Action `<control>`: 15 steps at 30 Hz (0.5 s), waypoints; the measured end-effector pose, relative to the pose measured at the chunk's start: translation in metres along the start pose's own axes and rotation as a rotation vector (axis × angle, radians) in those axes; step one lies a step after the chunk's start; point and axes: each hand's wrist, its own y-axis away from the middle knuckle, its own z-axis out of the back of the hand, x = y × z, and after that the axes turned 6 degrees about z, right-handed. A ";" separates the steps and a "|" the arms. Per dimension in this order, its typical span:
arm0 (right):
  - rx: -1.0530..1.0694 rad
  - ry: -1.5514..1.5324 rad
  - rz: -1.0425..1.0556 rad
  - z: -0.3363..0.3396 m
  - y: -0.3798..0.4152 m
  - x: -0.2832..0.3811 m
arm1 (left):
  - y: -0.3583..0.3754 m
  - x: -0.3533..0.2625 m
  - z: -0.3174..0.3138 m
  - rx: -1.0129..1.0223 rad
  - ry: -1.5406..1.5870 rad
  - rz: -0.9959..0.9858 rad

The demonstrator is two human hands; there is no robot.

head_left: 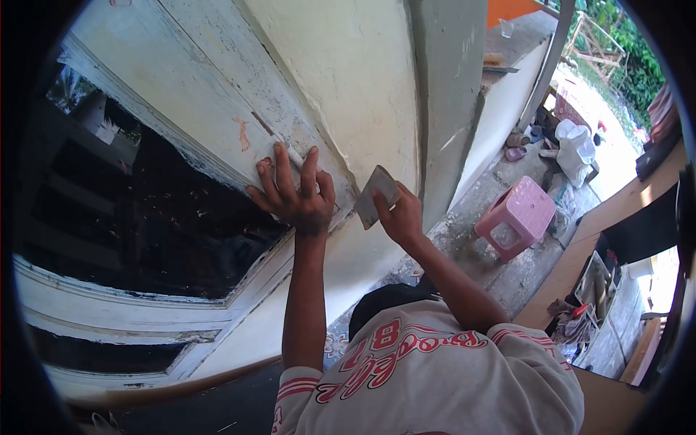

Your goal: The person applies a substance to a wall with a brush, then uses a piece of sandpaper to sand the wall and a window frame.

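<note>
My left hand [297,199] lies against the weathered white window frame [246,138], its fingers spread over the wood. Between the fingers a pale, rod-like piece [295,156], resembling a hinge barrel, runs along the frame's joint. Just to the right, my right hand [403,220] pinches a thin, flat grey sheet [377,197] with the thumb across its face. The sheet is held close to the cream wall edge beside the frame. Dark glass [159,203] fills the frame left of my left hand.
A pink plastic stool [518,214] stands on the dusty tiled floor at right. Beyond it are a white sack [576,148] and shoes [516,148]. A wooden-edged panel [580,246] runs along the right side, with cloths [576,326] near it.
</note>
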 end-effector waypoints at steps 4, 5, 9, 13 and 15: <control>-0.088 -0.069 0.092 0.009 -0.007 0.018 | 0.002 0.000 -0.002 -0.013 -0.002 0.002; -0.124 -0.088 0.110 0.010 -0.010 0.023 | 0.003 0.001 -0.002 -0.014 -0.019 0.013; -0.178 -0.167 0.247 0.011 -0.028 0.034 | 0.007 0.001 -0.002 -0.008 -0.001 0.017; -0.079 -0.199 0.336 0.016 -0.057 0.051 | 0.001 0.002 0.006 0.034 0.028 -0.019; -0.059 -0.205 0.361 0.014 -0.066 0.049 | -0.002 0.001 0.009 0.046 0.031 -0.032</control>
